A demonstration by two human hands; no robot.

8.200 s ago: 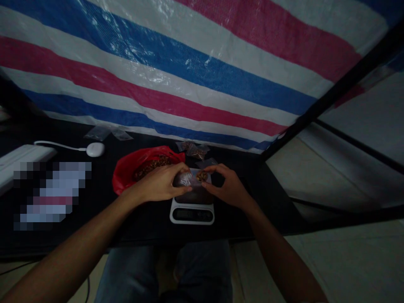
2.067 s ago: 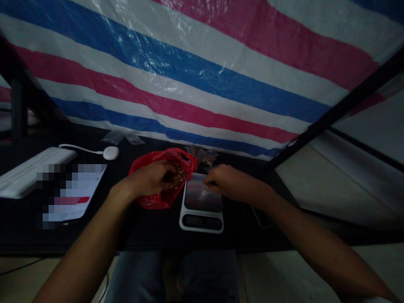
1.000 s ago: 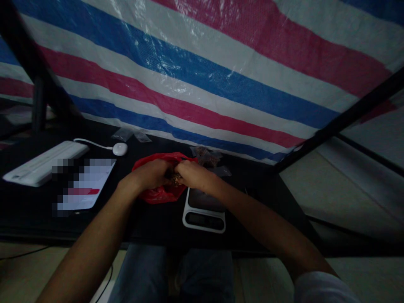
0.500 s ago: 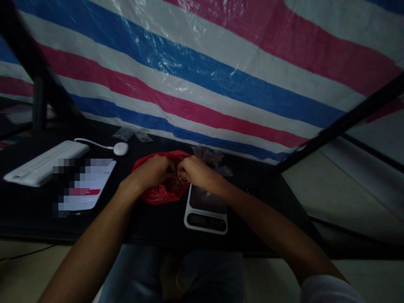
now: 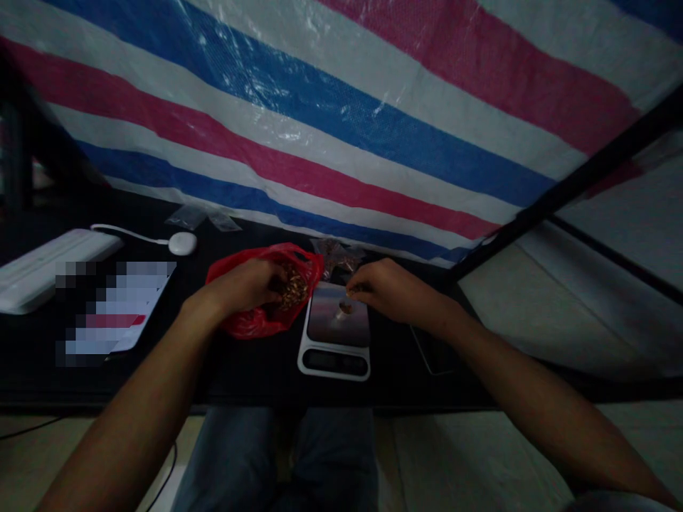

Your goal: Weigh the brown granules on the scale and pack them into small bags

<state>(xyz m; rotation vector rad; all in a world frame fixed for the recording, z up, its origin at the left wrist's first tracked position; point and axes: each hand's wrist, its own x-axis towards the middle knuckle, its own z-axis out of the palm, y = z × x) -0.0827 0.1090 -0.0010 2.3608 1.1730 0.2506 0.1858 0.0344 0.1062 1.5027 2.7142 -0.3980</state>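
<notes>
My left hand (image 5: 242,286) rests at the mouth of a red plastic bag (image 5: 250,324), its fingers curled against a heap of small brown pieces (image 5: 294,290) inside. My right hand (image 5: 387,288) hangs over a white digital kitchen scale (image 5: 334,363), fingertips pinched together just above its dark platform. Whether those fingers hold anything is hidden. A small brown bit (image 5: 346,308) lies on the platform below them, possibly inside a thin clear bag.
Behind the scale lies a clear bag of brown pieces (image 5: 336,257). Empty clear bags (image 5: 186,217) lie further back. To the left are a white keyboard (image 5: 53,270), a round white device (image 5: 182,243) with a cable, and a blurred paper (image 5: 114,309). A dark phone (image 5: 435,352) lies right.
My right hand has moved out of the red bag and to the right, over the scale. A brown bit now shows on the platform. My left hand stays at the bag.
</notes>
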